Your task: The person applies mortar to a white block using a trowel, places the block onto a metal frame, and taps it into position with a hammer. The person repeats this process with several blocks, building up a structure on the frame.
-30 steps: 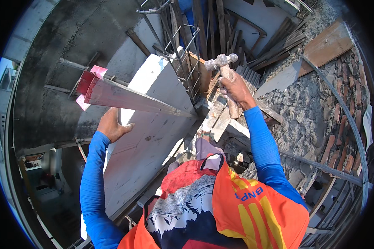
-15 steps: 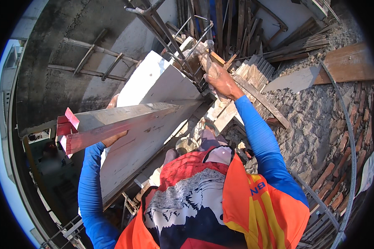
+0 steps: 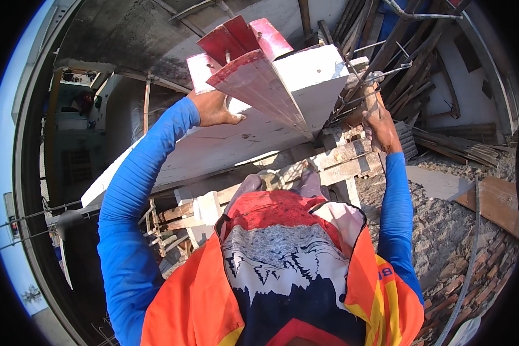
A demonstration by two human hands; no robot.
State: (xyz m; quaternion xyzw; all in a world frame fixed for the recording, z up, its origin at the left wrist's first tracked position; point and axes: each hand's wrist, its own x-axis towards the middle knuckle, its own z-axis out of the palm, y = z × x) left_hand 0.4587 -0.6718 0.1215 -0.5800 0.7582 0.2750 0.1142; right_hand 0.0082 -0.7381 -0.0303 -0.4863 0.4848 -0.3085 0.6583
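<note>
Closed around a wooden-handled, metal-headed hammer (image 3: pixel 372 100), the right hand (image 3: pixel 383 130) works beside the white, flat-faced wall (image 3: pixel 213 143); the left hand (image 3: pixel 213 108) touches its edge, finger hold unclear. Hammer appears rigid, head-heavy; best held low on the handle.

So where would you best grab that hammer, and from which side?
Probably by the handle, well below the head, coming from the person's own side and slightly from the right. The handle is long and slim and points back toward the wearer, with the wider head at the far end. The right hand wraps it there.
</note>
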